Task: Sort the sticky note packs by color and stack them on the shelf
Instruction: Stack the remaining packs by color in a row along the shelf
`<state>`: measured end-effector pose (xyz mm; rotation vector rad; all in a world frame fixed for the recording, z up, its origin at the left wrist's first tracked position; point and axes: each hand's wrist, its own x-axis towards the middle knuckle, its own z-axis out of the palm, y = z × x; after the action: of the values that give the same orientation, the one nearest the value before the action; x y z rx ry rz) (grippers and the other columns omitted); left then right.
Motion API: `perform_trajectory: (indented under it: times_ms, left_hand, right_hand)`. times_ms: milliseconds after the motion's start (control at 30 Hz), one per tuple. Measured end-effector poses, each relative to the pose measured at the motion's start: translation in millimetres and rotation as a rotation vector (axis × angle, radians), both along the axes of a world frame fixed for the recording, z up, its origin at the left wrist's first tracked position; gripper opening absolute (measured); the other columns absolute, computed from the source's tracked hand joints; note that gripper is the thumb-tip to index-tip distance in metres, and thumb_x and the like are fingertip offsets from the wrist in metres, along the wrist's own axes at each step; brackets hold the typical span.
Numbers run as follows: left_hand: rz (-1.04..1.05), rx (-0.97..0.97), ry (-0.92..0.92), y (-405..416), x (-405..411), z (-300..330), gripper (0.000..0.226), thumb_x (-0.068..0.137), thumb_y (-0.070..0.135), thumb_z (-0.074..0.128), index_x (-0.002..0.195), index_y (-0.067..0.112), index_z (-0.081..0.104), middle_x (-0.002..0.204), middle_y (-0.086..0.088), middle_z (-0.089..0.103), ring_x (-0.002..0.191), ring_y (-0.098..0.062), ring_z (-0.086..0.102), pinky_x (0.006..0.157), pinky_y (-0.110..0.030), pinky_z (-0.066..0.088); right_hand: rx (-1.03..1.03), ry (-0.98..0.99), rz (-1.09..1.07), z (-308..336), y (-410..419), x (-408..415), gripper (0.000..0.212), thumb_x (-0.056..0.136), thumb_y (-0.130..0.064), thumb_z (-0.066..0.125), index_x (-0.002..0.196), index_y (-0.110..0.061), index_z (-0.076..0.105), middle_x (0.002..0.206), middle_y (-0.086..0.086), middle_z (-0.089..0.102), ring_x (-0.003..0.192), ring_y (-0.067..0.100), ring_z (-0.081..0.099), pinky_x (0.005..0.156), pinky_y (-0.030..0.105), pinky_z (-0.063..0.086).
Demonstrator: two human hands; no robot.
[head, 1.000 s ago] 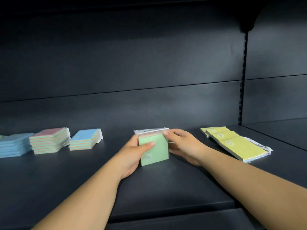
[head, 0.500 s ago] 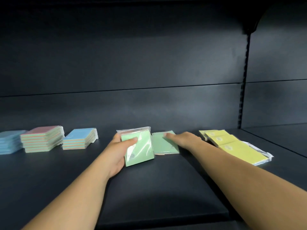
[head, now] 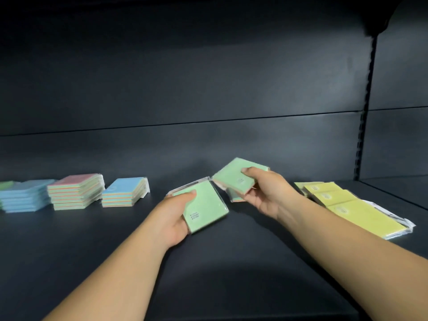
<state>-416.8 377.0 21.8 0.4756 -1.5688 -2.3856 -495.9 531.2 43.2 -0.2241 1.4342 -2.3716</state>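
Now the left hand grips one plastic-wrapped square green sticky note pack, while the right hand clasps another green wrapped pack above the dark metal shelf

Bare forearms and hands, no sleeves visible.

one head-worn wide-angle view only, looking forward and slightly down into a dark shelf from close in front. both forearms reach in from the bottom edge toward mid-frame. the shelf's back panel fills the upper half, and a slotted upright stands at right.
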Motion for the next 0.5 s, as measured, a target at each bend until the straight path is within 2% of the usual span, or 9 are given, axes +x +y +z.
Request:
perform_trajectory:
  times_ms: [100, 200, 267, 300, 367, 500]
  left_hand:
    - [-0.066, -0.035, -0.006, 4.0, 2.0, -0.2, 0.031, 0.093, 0.006, 0.048, 0.125, 0.007, 0.052, 0.103, -0.015, 0.068, 0.083, -0.025, 0.067, 0.059, -0.034, 0.054]
    - [-0.109, -0.06, 0.007, 6.1, 0.5, 0.4, 0.033, 0.093, 0.01, 0.05, 0.126, 0.008, 0.052, 0.107, -0.016, 0.069, 0.088, -0.025, 0.068, 0.063, -0.033, 0.054]
    - [-0.167, -0.041, 0.027, 8.5, 0.1, 2.4, 0.03, 0.094, 0.017, 0.051, 0.121, 0.009, 0.057, 0.106, -0.014, 0.07, 0.091, -0.025, 0.068, 0.07, -0.036, 0.053]
    - [-0.202, -0.024, 0.034, 10.8, 0.5, 3.5, 0.027, 0.093, 0.021, 0.052, 0.116, 0.01, 0.061, 0.104, -0.013, 0.071, 0.09, -0.025, 0.069, 0.071, -0.037, 0.054]
    - [-0.242, -0.014, 0.051, 16.4, 2.1, 3.8, 0.02, 0.091, 0.019, 0.054, 0.105, 0.01, 0.065, 0.093, -0.012, 0.074, 0.08, -0.024, 0.072, 0.068, -0.037, 0.057]
    - [-0.14, -0.043, 0.102, 15.1, 3.7, 3.8, 0.022, 0.086, 0.007, 0.06, 0.107, 0.012, 0.055, 0.084, -0.008, 0.074, 0.068, -0.022, 0.071, 0.06, -0.037, 0.058]
  right_hand:
    - [-0.015, 0.115, 0.028, -8.0, -12.9, 7.4, 0.008, 0.089, -0.002, 0.058, 0.087, -0.009, 0.06, 0.066, 0.002, 0.072, 0.055, 0.012, 0.069, 0.053, 0.027, 0.059]
    - [-0.01, 0.198, -0.006, -12.9, -21.5, 7.3, 0.01, 0.087, 0.0, 0.06, 0.096, -0.005, 0.063, 0.083, 0.007, 0.072, 0.069, 0.017, 0.07, 0.063, 0.029, 0.059]
    - [0.135, 0.276, -0.111, -16.4, -23.5, 6.4, 0.017, 0.083, -0.01, 0.067, 0.099, -0.005, 0.063, 0.092, 0.011, 0.072, 0.081, 0.027, 0.069, 0.073, 0.036, 0.057]
    - [0.213, 0.309, -0.149, -18.4, -24.1, 7.2, 0.018, 0.08, -0.016, 0.071, 0.094, -0.009, 0.062, 0.092, 0.01, 0.072, 0.084, 0.029, 0.069, 0.077, 0.039, 0.056]
    - [0.294, 0.336, -0.168, -20.0, -24.9, 13.6, 0.021, 0.078, -0.023, 0.073, 0.082, -0.013, 0.055, 0.086, 0.007, 0.07, 0.079, 0.027, 0.067, 0.077, 0.038, 0.055]
    - [0.333, 0.438, -0.185, -10.1, -22.4, 20.0, 0.027, 0.087, -0.032, 0.06, 0.074, -0.011, 0.049, 0.073, 0.008, 0.052, 0.068, 0.02, 0.05, 0.065, 0.029, 0.043]
